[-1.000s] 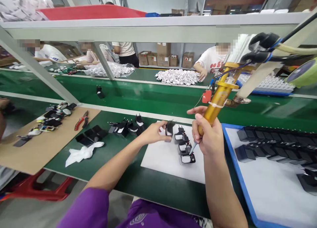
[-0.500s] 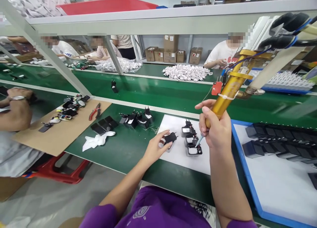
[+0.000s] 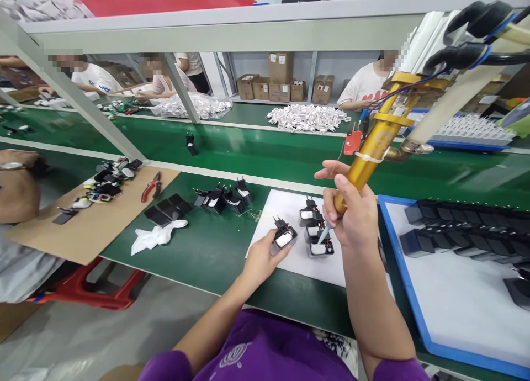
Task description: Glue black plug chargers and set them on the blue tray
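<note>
Between the thumb and fingers of my left hand (image 3: 264, 258) is a black adapter (image 3: 284, 236), its white inner part facing up, over the left side of a white sheet (image 3: 292, 264). My right hand (image 3: 354, 212) is wrapped round a gold dispenser (image 3: 364, 168) hanging from hoses. Its pale blue nozzle (image 3: 325, 233) points down at the nearest of several open adapters (image 3: 319, 249) lined up on the sheet. More adapters with pins (image 3: 216, 200) stand to the left on the green table (image 3: 207, 248).
Black flat pieces (image 3: 168, 208) and a white cloth (image 3: 153, 237) lie left. Pliers (image 3: 151, 187) rest on cardboard (image 3: 95, 226) near another person's arm (image 3: 19, 196). A blue-rimmed tray (image 3: 408, 281) of black cases is at right. A conveyor (image 3: 248, 154) runs behind.
The adapter in my left hand has turned from its black side to its open, white-centred side. The whole view has shifted slightly; my right hand still holds the dispenser at the same adapter.
</note>
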The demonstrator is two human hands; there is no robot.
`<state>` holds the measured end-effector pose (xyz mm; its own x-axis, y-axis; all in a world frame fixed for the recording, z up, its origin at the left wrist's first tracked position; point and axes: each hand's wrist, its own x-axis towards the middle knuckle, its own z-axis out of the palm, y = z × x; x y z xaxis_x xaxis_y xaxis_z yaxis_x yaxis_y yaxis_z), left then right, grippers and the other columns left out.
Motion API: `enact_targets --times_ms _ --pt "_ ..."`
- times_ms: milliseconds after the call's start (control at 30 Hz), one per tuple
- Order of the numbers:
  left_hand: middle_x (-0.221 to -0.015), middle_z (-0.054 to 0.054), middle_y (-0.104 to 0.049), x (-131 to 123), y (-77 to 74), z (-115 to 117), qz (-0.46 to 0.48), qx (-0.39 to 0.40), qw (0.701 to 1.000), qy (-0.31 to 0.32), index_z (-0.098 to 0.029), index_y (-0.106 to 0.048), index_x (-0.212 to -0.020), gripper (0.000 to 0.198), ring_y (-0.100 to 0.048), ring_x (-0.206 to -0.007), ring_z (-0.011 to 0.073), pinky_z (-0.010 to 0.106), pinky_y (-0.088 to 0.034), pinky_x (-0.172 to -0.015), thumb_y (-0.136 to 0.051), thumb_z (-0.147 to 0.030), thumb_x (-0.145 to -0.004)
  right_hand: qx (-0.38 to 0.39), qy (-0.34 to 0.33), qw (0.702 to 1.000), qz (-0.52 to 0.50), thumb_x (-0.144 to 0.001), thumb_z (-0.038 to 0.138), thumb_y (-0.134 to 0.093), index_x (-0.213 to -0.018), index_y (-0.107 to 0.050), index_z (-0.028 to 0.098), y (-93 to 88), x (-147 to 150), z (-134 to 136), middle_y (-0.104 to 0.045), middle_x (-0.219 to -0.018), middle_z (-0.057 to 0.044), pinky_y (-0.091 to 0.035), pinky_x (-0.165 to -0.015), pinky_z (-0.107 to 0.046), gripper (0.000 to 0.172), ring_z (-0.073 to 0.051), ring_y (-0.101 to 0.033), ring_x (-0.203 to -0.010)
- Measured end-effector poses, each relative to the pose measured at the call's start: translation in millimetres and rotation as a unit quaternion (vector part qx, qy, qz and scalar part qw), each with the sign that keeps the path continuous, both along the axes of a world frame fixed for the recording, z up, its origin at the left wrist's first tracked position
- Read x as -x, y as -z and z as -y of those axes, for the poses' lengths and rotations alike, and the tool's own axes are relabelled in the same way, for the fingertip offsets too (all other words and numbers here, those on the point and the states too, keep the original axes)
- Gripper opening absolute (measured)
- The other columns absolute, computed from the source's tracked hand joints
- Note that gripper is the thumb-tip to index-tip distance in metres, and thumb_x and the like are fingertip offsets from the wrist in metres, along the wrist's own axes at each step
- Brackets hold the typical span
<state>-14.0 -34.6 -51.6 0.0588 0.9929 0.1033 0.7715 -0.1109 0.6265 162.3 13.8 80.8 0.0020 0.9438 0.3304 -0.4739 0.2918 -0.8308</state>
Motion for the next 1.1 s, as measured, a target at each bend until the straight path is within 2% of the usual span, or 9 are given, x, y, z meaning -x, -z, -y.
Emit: enact_targets --times_ms 67,133,267,433,567,700,833,967,1100 --pt "-0.078 0.0 -0.069 -7 -11.3 5 0.018 0.002 1.0 0.023 -0.022 -0.058 -0.113 0.037 -0.065 -0.063 0.0168 0.025 -0.05 -0.063 -0.06 -0.043 -0.083 -0.007 -0.001 1.0 -0.003 -0.085 0.038 -0.061 -0.1 -0.064 0.022 1.2 1 1 -0.065 -0.093 0.0 -0.026 -0.026 -0.016 0.021 0.001 -0.037 -0.034" --pt "-0.074 -0.001 -0.068 -15 -22.9 10 0.037 -0.019 0.998 0.037 -0.022 -0.059 -0.109 0.034 -0.062 -0.058 0.0143 0.023 -0.049 -0.06 -0.063 -0.038 -0.079 -0.012 0.0 1.0 0.001 -0.086 0.039 -0.061 -0.097 -0.065 0.022 2.4 2 2 -0.065 -0.091 0.0 -0.025 -0.026 -0.016 0.021 0.001 -0.037 -0.034" --pt "-0.069 -0.001 -0.066 -27 -41.9 13 0.06 -0.064 0.994 0.06 -0.02 -0.062 -0.102 0.03 -0.057 -0.053 0.0125 0.022 -0.048 -0.057 -0.064 -0.034 -0.075 -0.024 0.006 1.0 0.01 -0.088 0.049 -0.055 -0.097 -0.064 0.021 2.8 4 4 -0.064 -0.091 0.0 -0.023 -0.026 -0.017 0.031 0.001 -0.038 -0.034" --pt "-0.072 0.0 -0.068 -32 -52.7 14 0.066 -0.089 0.99 0.085 -0.019 -0.063 -0.102 0.031 -0.059 -0.056 0.0133 0.023 -0.049 -0.058 -0.065 -0.033 -0.074 -0.036 0.029 0.999 0.004 -0.089 0.064 -0.042 -0.088 -0.058 0.02 2.9 6 3 -0.061 -0.087 0.0 -0.022 -0.025 -0.017 0.047 0.001 -0.037 -0.032" --pt "-0.072 0.0 -0.068 -31 -55.5 16 0.053 -0.092 0.99 0.088 -0.02 -0.062 -0.101 0.031 -0.061 -0.059 0.0147 0.024 -0.051 -0.062 -0.065 -0.035 -0.074 -0.038 0.024 0.999 -0.009 -0.088 0.062 -0.045 -0.078 -0.048 0.021 4.7 6 0 -0.056 -0.078 0.004 -0.025 -0.026 -0.016 0.043 0.001 -0.037 -0.031" --pt "-0.072 0.0 -0.067 -31 -54.5 16 0.048 -0.097 0.99 0.087 -0.02 -0.061 -0.102 0.032 -0.06 -0.057 0.0144 0.024 -0.051 -0.061 -0.065 -0.037 -0.075 -0.04 0.028 0.999 0.002 -0.089 0.063 -0.044 -0.085 -0.056 0.02 5.4 4 -1 -0.059 -0.082 0.002 -0.024 -0.026 -0.017 0.045 0.0 -0.038 -0.032" --pt "-0.07 -0.001 -0.067 -35 -45.8 14 0.054 -0.078 0.993 0.073 -0.022 -0.061 -0.102 0.032 -0.058 -0.054 0.0132 0.023 -0.049 -0.056 -0.065 -0.037 -0.075 -0.036 0.028 0.999 0.019 -0.088 0.066 -0.041 -0.096 -0.062 0.022 3.8 5 1 -0.061 -0.086 0.001 -0.023 -0.026 -0.018 0.05 0.0 -0.038 -0.033" --pt "-0.072 -0.001 -0.068 -47 -34.9 11 0.061 -0.077 0.993 0.068 -0.023 -0.06 -0.1 0.032 -0.062 -0.057 0.0146 0.024 -0.05 -0.058 -0.066 -0.037 -0.073 -0.036 0.027 0.999 0.013 -0.087 0.067 -0.04 -0.095 -0.062 0.022 1.6 8 4 -0.061 -0.084 0.001 -0.022 -0.025 -0.018 0.051 0.0 -0.037 -0.032" --pt "-0.073 0.0 -0.069 -60 -32.6 10 0.081 -0.093 0.989 0.078 -0.022 -0.06 -0.098 0.029 -0.064 -0.061 0.016 0.024 -0.051 -0.061 -0.066 -0.034 -0.072 -0.04 0.023 0.999 0.002 -0.088 0.066 -0.04 -0.089 -0.06 0.021 1.6 11 7 -0.06 -0.083 0.001 -0.023 -0.025 -0.018 0.05 0.0 -0.037 -0.032"
